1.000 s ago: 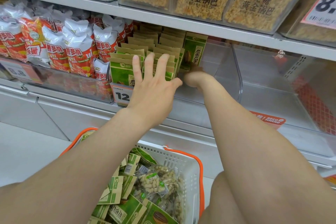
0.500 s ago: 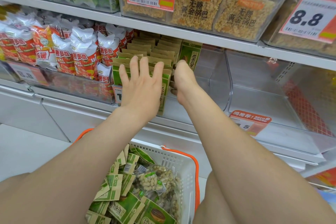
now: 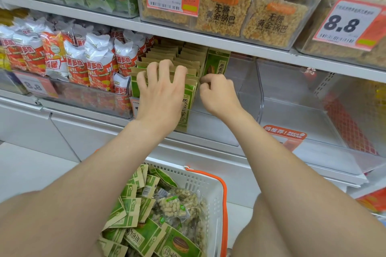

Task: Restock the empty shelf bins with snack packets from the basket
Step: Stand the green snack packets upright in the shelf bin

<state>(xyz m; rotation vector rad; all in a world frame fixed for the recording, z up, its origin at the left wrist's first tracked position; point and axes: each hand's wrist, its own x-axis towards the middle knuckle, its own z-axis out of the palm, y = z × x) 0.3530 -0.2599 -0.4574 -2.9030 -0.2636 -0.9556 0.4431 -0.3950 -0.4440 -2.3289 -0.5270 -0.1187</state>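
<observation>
I am watching the left hand at the centre of the frame hooking its bent fingers over the top edges of the front green and kraft-brown paper snack packets. These are standing upright in a row inside the clear plastic shelf bin, and the palm is lying against their faces. Just right of it, the right hand is curling its fingers toward the right edge of that same row. Its fingertips are touching the packets, though I cannot tell whether they are pinching one. At the lower centre, under both forearms, the white perforated plastic basket with an orange handle is holding a loose heap of more such packets. Further right, a second clear bin is sitting beside the first.
</observation>
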